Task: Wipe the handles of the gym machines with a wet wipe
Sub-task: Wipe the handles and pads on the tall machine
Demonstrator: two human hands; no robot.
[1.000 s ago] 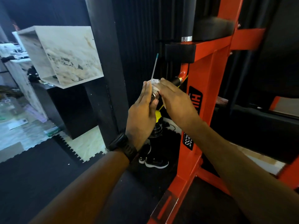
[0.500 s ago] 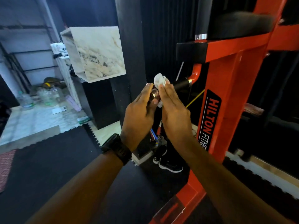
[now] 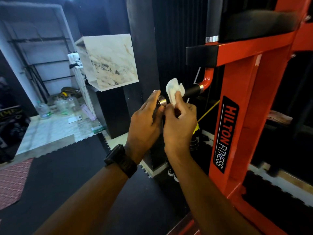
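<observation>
A black handle (image 3: 192, 91) with a chrome end cap (image 3: 162, 101) sticks out leftward from the orange gym machine (image 3: 240, 102). My right hand (image 3: 179, 122) pinches a crumpled white wet wipe (image 3: 173, 89) that lies over the handle just right of the cap. My left hand (image 3: 145, 122), with a black watch on its wrist, has its fingers resting against the cap's left side. The part of the handle under the wipe and my fingers is hidden.
A black pillar (image 3: 144, 65) stands right behind the handle, with a marble-patterned box shelf (image 3: 110, 61) on its left. Plastic bottles (image 3: 64, 106) sit on the pale floor at the left. Black rubber mats (image 3: 67, 167) cover the floor below. Shoes (image 3: 171, 173) lie near the machine's base.
The view has shifted left and closer. My right fingers have curled and bunched the wipe on the handle, exposing the chrome cap; my left hand stays at the cap.
</observation>
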